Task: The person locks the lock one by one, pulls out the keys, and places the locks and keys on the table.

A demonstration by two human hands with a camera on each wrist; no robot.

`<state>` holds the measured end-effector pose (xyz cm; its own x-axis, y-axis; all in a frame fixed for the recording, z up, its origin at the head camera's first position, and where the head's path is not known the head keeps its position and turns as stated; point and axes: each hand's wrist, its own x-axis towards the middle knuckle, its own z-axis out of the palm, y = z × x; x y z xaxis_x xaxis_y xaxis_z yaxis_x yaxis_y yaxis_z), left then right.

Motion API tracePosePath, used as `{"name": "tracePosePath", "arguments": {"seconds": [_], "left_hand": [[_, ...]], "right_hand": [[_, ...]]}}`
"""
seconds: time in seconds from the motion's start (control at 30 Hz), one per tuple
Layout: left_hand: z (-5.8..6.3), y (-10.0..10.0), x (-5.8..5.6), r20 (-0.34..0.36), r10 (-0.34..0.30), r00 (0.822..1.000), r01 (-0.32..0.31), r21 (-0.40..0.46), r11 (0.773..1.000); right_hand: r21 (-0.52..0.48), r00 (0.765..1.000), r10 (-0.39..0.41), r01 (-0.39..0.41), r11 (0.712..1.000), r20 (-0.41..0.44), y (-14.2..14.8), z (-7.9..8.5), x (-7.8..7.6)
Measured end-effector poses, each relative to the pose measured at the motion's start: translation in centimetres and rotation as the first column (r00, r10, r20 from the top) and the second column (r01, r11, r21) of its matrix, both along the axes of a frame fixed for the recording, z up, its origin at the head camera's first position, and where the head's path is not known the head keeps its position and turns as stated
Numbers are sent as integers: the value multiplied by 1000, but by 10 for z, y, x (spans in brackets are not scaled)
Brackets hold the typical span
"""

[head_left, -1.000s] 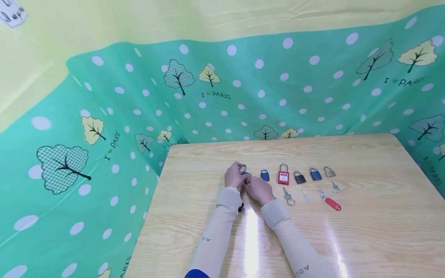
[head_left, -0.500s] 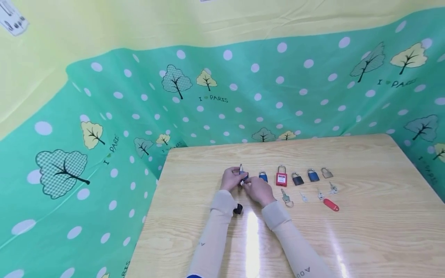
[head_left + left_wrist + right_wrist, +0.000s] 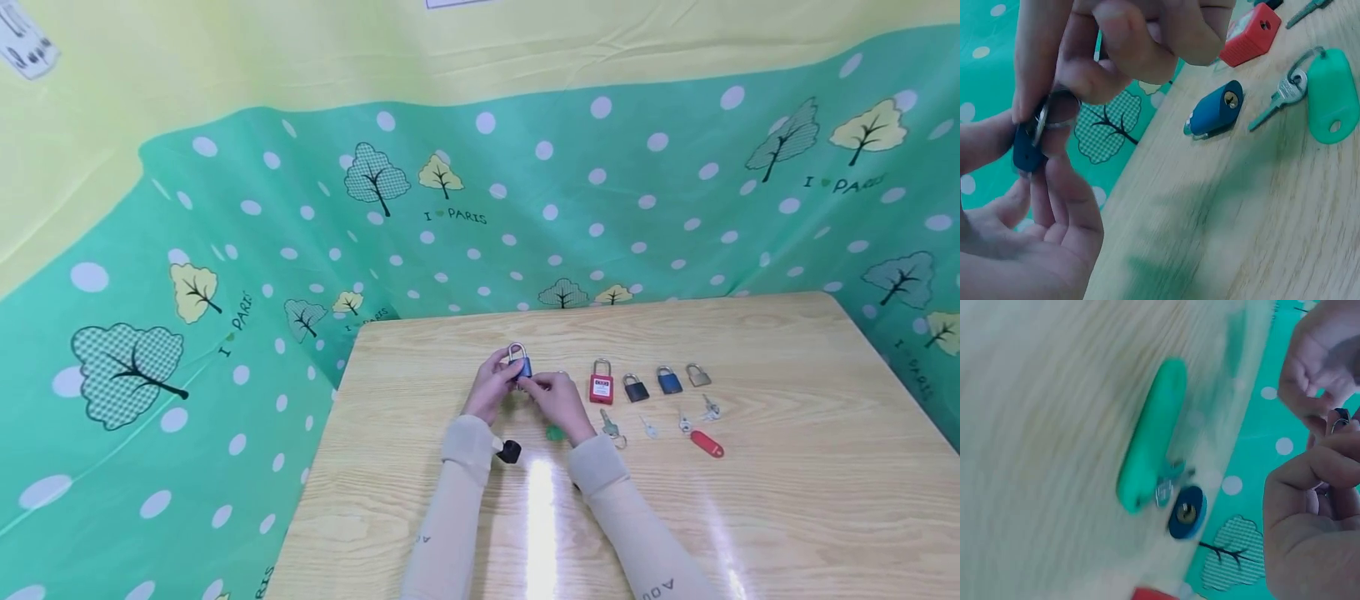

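My left hand (image 3: 491, 388) grips a small blue padlock (image 3: 521, 365), its steel shackle pointing up, raised above the table. My right hand (image 3: 557, 403) meets it from the right, finger and thumb pinching a key at the padlock's lower end. A metal split ring (image 3: 1060, 110) hangs from that key in the left wrist view; fingers and padlock hide the blade. Below the right hand, a second blue padlock (image 3: 1216, 109) lies on the table beside a key (image 3: 1282, 97) with a green tag (image 3: 1334, 97).
Right of the hands, a red padlock (image 3: 602, 388), a black one (image 3: 635, 388), another blue one (image 3: 669, 381) and a silver one (image 3: 698, 376) form a row on the wooden table (image 3: 750, 517). Several keys lie before them, one with a red tag (image 3: 707, 444). A green curtain (image 3: 480, 250) surrounds the table.
Both hands have raised the blue padlock, and it has turned so its body faces the head camera. The green tag has come into view under the right hand. The head view has shifted slightly.
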<state>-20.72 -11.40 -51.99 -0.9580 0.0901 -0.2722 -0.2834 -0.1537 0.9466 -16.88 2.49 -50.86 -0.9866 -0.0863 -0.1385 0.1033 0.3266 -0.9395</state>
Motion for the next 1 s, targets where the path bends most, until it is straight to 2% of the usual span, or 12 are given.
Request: {"name": "tracePosePath", "arguments": {"seconds": [0.1,0.23,0.3,0.57,0.73,0.77,0.87,1.0], "left_hand": [[1,-2,1,-18,-28,999,28,24,999],[1,-5,2,-70,-77,995,81,65,995],[2,-7,2,-87,-89,992,96,85,992],[4,-9,2,-122,-116,986,134,155,979],[8,-8,3,-160,-138,977,161,140,977],[11,-8,4,-168,-144,975,167,135,977],[13,-7,3,-181,-118,976,140,114,984],[15,-4,4,-177,-55,983,70,82,994]], "right_hand": [[-152,997,22,-11,988,75,1,-1,1],[-336,983,83,-23,941,166,2,1,5],[-381,976,101,-21,924,191,1,4,6],[-411,960,94,23,911,263,0,3,9],[-415,968,56,52,908,245,-1,2,11],[-409,969,45,59,911,241,-1,2,12],[-390,973,13,80,917,231,-4,1,14],[-415,973,13,86,906,231,-10,-3,16]]}}
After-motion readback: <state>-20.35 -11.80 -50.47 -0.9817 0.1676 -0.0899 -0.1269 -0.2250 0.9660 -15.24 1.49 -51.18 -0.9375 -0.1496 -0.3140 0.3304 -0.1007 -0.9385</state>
